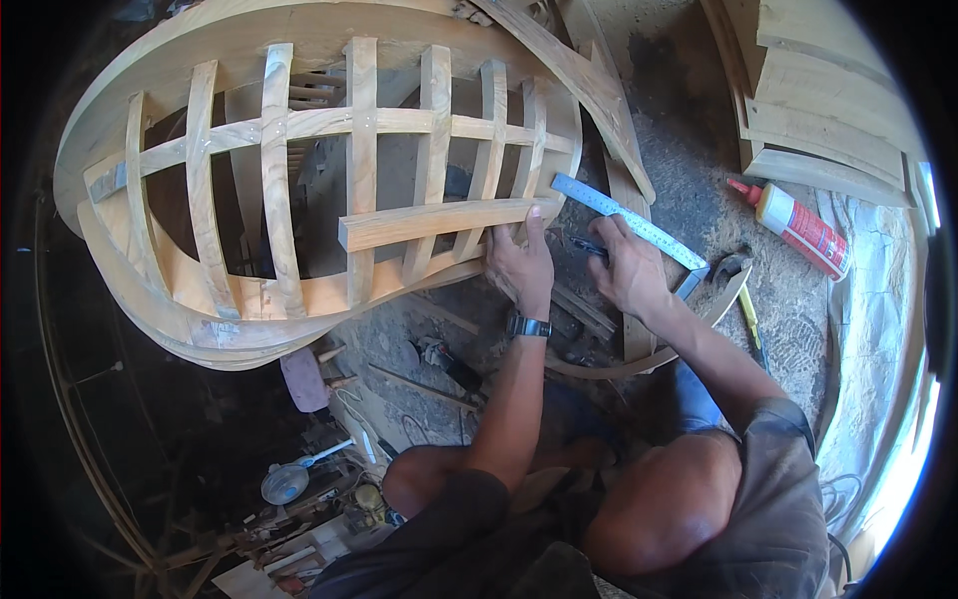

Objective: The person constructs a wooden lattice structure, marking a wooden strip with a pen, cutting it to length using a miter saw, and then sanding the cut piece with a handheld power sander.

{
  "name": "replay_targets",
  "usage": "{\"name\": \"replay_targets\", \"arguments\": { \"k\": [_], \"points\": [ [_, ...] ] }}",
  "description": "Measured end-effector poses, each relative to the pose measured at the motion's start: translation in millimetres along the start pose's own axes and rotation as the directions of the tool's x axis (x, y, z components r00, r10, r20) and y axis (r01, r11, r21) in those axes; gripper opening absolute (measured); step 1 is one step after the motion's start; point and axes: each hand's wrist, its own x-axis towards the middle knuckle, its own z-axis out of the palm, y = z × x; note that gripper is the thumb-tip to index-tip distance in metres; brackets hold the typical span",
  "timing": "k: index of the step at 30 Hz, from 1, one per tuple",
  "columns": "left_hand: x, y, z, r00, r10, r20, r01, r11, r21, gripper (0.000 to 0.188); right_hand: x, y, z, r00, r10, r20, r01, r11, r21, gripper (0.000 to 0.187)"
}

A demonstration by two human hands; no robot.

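A curved wooden lattice frame (274,170), with slats crossing a long middle rail, lies at the upper left. Across its right-hand slats rests a loose wooden strip (429,225). My left hand (524,265) grips this strip near its right end, thumb on top and fingers underneath. A metal try square (649,235) lies slanted beside that end, its blade tip close to the frame. My right hand (634,270) is closed beside the blade, fingertips close to or touching it. Between its fingers is a slim dark pen-like tool (587,245), partly hidden.
A red-and-white glue bottle (803,232) lies at the right. Nearer me are a yellow-handled tool (748,314) and a curved wooden piece (639,367). Stacked wooden parts (828,110) stand at the upper right. A dark power tool (449,364) and cords lie below the frame.
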Motion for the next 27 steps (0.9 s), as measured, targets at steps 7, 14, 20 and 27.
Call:
{"name": "replay_targets", "arguments": {
  "k": [7,14,20,27],
  "points": [
    [3.4,0.0,-0.9,1.0,0.007,-0.023,-0.004,0.991,0.13,0.046,-8.4,69.8,-36.5,0.956,0.285,0.063,-0.232,0.874,-0.428,0.06],
    [6.2,0.8,-2.3,0.999,0.033,-0.004,-0.032,0.991,0.133,0.047,-11.7,81.5,-38.5,0.968,0.214,0.131,-0.123,0.86,-0.495,0.051],
    [7.2,-2.1,0.9,0.995,0.101,-0.017,-0.099,0.992,0.077,0.046,-10.8,75.3,-46.5,0.972,0.115,0.206,0.004,0.866,-0.5,0.046],
    [12.8,-4.0,-1.3,0.994,-0.013,0.109,0.023,0.995,-0.094,0.043,22.8,9.7,-92.6,0.885,0.226,0.408,-0.08,0.936,-0.344,0.045]
  ]
}}
